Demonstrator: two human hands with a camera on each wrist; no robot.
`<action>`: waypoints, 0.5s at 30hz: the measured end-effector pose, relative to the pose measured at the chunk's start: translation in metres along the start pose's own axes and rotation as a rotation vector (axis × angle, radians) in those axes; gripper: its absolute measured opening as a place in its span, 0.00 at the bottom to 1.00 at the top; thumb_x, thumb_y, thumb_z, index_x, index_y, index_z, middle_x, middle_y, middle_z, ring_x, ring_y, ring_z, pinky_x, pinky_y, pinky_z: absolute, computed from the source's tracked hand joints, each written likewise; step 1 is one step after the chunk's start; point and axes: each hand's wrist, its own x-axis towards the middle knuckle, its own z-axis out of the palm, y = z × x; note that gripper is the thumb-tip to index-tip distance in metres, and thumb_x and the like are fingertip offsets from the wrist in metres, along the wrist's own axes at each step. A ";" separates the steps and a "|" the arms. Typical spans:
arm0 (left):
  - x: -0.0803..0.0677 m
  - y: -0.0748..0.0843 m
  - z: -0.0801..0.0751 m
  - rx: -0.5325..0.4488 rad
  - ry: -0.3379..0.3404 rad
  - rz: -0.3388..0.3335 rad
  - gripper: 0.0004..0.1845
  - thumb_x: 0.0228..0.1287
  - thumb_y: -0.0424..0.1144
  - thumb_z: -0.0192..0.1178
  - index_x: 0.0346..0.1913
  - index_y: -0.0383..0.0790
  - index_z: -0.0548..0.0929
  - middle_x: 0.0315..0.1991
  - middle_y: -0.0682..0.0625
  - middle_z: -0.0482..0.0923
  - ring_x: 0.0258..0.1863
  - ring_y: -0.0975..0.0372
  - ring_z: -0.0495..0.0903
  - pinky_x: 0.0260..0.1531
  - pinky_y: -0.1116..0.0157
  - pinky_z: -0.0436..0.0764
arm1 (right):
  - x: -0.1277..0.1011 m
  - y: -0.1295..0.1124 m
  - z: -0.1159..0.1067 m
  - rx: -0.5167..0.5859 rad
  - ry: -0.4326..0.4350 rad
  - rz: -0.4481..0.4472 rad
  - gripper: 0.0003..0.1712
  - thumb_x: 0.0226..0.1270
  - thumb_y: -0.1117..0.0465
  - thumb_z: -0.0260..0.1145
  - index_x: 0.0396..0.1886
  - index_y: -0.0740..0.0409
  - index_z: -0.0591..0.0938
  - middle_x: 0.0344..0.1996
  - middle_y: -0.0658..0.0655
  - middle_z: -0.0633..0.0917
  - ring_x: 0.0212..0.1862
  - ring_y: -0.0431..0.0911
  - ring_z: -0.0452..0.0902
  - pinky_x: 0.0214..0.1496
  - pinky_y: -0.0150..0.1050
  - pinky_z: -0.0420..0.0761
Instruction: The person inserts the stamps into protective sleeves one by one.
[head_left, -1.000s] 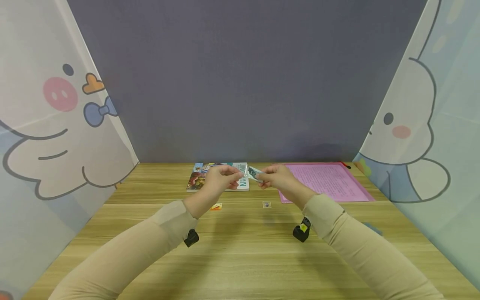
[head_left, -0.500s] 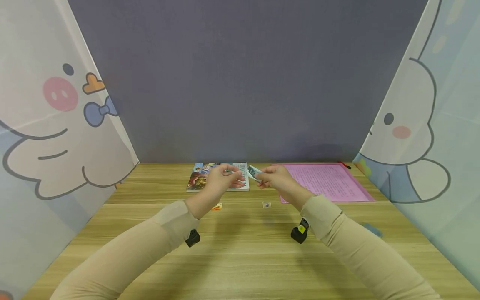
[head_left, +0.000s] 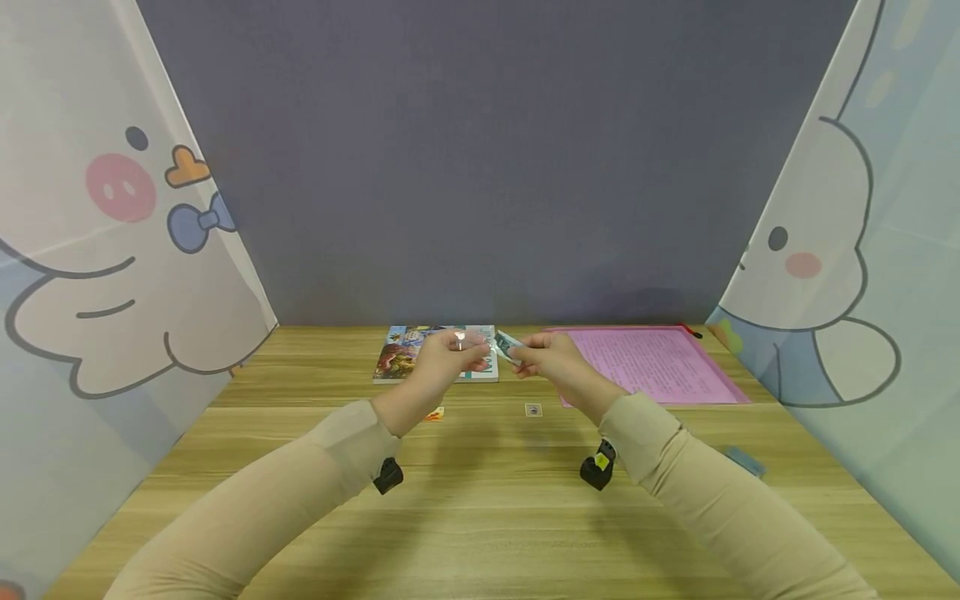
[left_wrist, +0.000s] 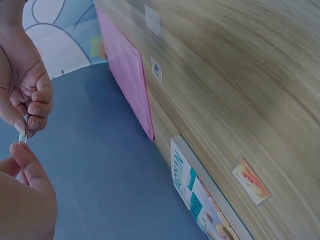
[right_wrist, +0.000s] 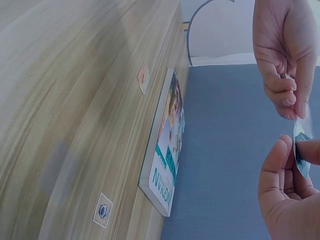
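Note:
Both hands are raised above the wooden table, close together. My right hand pinches a small teal picture card between thumb and fingers; the right wrist view shows that card at my thumb tip. My left hand pinches a thin clear film or sleeve right beside the card. In the left wrist view only the thin edge of the film shows, between my left thumb and the right hand's fingertips.
A colourful book lies at the table's back, with a pink folder to its right. Two small cards lie flat below the hands: an orange card and a white card. A grey-blue card lies at the right.
My left hand has drawn slightly left, away from the card, and the clear film now glints at its fingertips. The right hand has stayed almost still.

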 end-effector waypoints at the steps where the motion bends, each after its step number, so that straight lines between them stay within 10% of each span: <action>1: 0.000 0.000 0.000 0.007 -0.003 0.004 0.10 0.65 0.36 0.64 0.43 0.32 0.81 0.39 0.44 0.85 0.33 0.59 0.85 0.55 0.54 0.82 | 0.000 0.000 0.000 -0.001 -0.003 -0.001 0.16 0.69 0.62 0.64 0.49 0.71 0.79 0.35 0.58 0.84 0.34 0.43 0.80 0.50 0.41 0.85; 15: 0.000 -0.001 -0.003 0.000 -0.016 -0.004 0.14 0.64 0.40 0.66 0.47 0.33 0.84 0.34 0.49 0.83 0.31 0.63 0.81 0.43 0.64 0.85 | -0.006 -0.004 0.005 -0.052 -0.014 -0.027 0.14 0.69 0.61 0.64 0.47 0.67 0.81 0.29 0.51 0.84 0.34 0.46 0.82 0.55 0.48 0.82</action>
